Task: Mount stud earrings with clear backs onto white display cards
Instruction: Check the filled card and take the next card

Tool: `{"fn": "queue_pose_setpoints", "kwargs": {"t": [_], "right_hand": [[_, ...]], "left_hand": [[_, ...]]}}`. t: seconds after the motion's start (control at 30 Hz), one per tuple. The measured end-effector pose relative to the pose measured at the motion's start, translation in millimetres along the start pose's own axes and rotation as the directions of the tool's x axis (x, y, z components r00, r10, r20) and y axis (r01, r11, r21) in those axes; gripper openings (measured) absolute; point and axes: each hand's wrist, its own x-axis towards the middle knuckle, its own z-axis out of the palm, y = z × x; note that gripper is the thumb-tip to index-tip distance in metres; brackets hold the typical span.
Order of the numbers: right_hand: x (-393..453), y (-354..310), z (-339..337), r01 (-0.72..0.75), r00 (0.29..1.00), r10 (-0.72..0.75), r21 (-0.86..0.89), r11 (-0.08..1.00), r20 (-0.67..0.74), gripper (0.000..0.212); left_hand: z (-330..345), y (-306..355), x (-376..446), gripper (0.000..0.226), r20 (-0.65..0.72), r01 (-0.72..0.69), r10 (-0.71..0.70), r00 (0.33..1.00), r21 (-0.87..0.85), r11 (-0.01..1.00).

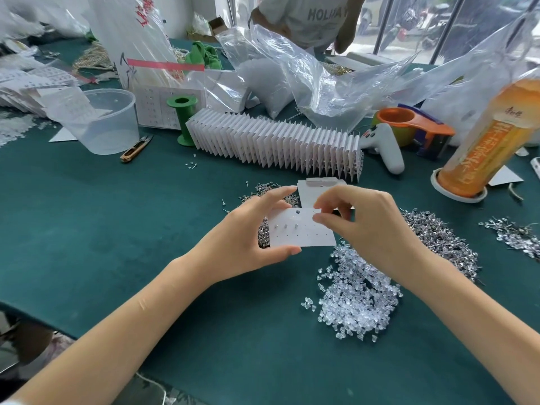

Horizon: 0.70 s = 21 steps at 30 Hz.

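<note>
We find the display card held above the green table, the left hand gripping its left edge between thumb and fingers. The right hand pinches at the card's upper right corner; whether a stud sits in that pinch we cannot tell. We judge the card light, thin and easily creased, best held by its edges. Clear backs lie heaped just beside, tiny and slippery.

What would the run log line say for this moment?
left hand: holds display card | right hand: pinches card's top edge | card: three studs mounted
</note>
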Motion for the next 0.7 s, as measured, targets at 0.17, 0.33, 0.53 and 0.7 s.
{"fn": "queue_pose_setpoints", "kwargs": {"t": [0.17, 0.33, 0.53, 0.7], "right_hand": [[0.8, -0.7, 0.6, -0.024, 0.996, 0.024, 0.003, 1.000, 0.088, 0.003], [0.4, -0.7, 2.9, -0.031, 0.985, 0.035, -0.026, 0.999, 0.169, 0.007], [0.6, 0.4, 6.2, -0.030, 0.982, 0.046, -0.091, 0.995, 0.183, 0.008], [1.9, 0.0, 7.9, -0.014, 0.983, 0.035, -0.120, 0.993, 0.181, 0.008]], "left_hand": [[1.3, 0.7, 0.0, 0.081, 0.014, -0.006, 0.006, 1.000, -0.025, 1.000], [1.9, 1.2, -0.7, 0.082, 0.034, -0.013, 0.014, 0.999, -0.010, 1.000], [2.0, 3.8, -1.1, 0.082, 0.029, -0.036, 0.035, 0.999, 0.006, 0.999], [2.6, 4.4, -1.0, 0.081, 0.033, -0.041, 0.040, 0.999, 0.009, 0.999]]}}
